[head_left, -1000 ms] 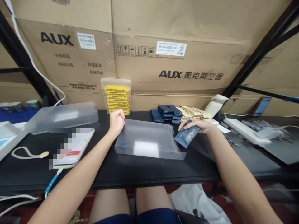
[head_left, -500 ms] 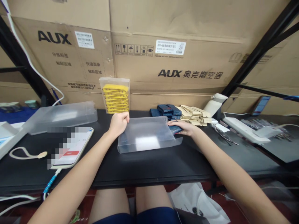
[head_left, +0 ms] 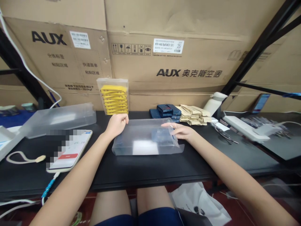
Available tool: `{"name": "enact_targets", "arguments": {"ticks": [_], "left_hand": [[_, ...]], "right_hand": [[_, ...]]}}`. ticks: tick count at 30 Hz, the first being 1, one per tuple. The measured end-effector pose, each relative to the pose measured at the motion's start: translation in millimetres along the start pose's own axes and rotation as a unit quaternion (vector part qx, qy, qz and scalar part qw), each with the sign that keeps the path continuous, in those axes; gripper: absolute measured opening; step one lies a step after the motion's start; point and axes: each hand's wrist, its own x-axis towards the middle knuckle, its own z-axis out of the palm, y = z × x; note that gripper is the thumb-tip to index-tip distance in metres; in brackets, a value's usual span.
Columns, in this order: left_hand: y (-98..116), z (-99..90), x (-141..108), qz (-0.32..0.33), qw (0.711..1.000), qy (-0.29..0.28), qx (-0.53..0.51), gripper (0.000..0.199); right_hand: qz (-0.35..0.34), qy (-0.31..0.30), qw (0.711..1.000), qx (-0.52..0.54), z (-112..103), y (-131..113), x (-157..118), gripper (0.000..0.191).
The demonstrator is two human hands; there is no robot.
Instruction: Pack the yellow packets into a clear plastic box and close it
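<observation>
A clear plastic box [head_left: 138,135] lies on its side on the black table, its open end to the right. My left hand [head_left: 117,125] is closed on the box's upper left edge. At the open end is my right hand [head_left: 180,130], fingers apart, some of them reaching inside. A dark blue packet [head_left: 160,135] shows blurred through the box wall, just left of those fingertips. Behind the box are a stack of dark blue packets [head_left: 166,112] and a pile of beige packets [head_left: 194,114]. An upright clear box of yellow packets [head_left: 114,99] stands behind my left hand.
Another clear box [head_left: 63,119] lies at the left, near a phone [head_left: 70,150] and a strap [head_left: 25,158]. Glasses [head_left: 224,135], a white bottle [head_left: 215,103] and a power strip [head_left: 245,128] are on the right. Cardboard [head_left: 188,62] rises behind the black table [head_left: 150,172].
The blue packet has moved left from the opening into the clear box. My right hand has let go of it, its fingers now spread. My left hand keeps its hold.
</observation>
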Motion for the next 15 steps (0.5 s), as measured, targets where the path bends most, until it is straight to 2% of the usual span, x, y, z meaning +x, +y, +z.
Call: {"name": "enact_targets", "arguments": {"ticks": [2,6,10,15], "left_hand": [[0,0.1,0,0.000,1.000,-0.003,0.001,0.022],[-1,0.3,1,-0.008,1.000,-0.006,0.000,0.023],[-2,0.3,1,-0.010,1.000,-0.009,-0.004,0.024],[0,1.1,0,-0.031,0.999,-0.007,-0.016,0.025]], "right_hand": [[-0.014,-0.011,0.999,0.041,1,3,1,0.043],[-0.052,-0.026,0.996,0.064,4,4,0,0.015],[-0.048,-0.034,0.997,0.046,11,0,-2,0.017],[-0.007,-0.064,0.998,-0.019,18,-4,0,0.017]]}}
